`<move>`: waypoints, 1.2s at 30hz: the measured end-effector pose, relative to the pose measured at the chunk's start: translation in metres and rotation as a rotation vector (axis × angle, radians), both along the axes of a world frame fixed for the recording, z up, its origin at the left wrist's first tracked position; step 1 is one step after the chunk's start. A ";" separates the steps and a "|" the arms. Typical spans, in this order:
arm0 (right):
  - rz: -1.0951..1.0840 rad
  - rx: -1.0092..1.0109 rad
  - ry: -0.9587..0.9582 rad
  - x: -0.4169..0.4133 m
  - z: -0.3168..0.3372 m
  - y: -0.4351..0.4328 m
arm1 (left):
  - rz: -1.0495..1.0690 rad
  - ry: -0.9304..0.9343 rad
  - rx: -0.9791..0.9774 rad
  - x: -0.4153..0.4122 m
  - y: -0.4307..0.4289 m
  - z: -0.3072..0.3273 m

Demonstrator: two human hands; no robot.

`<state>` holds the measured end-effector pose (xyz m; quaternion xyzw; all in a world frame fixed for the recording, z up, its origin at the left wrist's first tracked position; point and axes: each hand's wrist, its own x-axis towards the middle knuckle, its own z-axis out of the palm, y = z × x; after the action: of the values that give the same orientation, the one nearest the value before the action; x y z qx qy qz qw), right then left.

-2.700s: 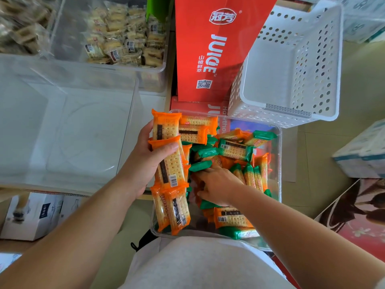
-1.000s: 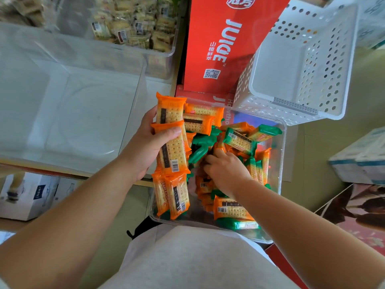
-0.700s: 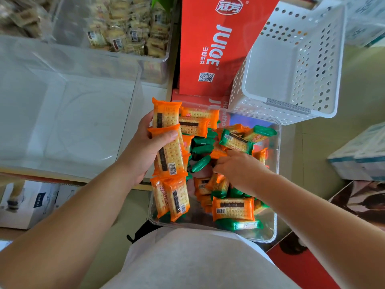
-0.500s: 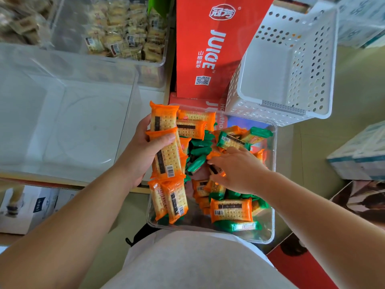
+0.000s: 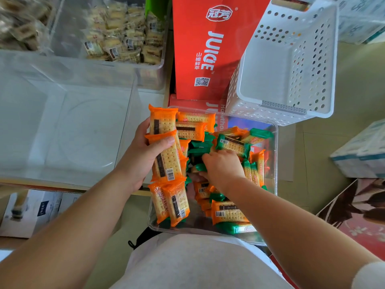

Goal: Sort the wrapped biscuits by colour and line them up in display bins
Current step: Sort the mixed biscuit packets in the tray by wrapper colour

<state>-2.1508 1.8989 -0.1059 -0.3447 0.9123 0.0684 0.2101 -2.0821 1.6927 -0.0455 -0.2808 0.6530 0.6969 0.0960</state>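
Right hand deeper in bin, left hand gripping orange biscuits, beige floor

Beige floor in daylight; a red juice carton stands beside a tilted white perforated basket; patterned rug at right.

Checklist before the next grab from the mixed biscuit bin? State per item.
1. Left hand grip on orange biscuit stack: ok, thumb is wrapped over the top pack.
2. Stack all one colour: ok, only orange wrappers show.
3. Right hand has a pack: cannot tell, its fingertips are buried in the pile.
4. Orange packs left in mixed bin: ok, several lie among green packs.
5. Room in clear display bin on the left: ok, no packs seen inside.
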 end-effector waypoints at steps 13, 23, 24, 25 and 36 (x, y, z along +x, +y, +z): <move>-0.381 -0.240 -0.150 0.012 -0.002 -0.007 | -0.019 0.019 0.007 0.000 0.002 0.000; -0.296 -0.181 0.042 -0.022 0.019 0.034 | -0.001 0.014 0.019 0.000 0.003 0.003; -0.280 -0.103 0.032 -0.026 0.017 0.034 | -0.002 0.012 0.018 0.000 0.003 0.003; -0.250 -0.061 0.049 -0.029 0.015 0.034 | -0.005 0.011 0.018 0.000 0.004 0.003; -0.149 -0.006 0.171 -0.047 0.020 0.031 | 0.010 0.005 0.029 0.001 0.002 0.000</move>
<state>-2.1976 1.9304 -0.0858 -0.2692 0.9503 0.0790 0.1348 -2.0806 1.6942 -0.0458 -0.2810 0.6417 0.7073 0.0950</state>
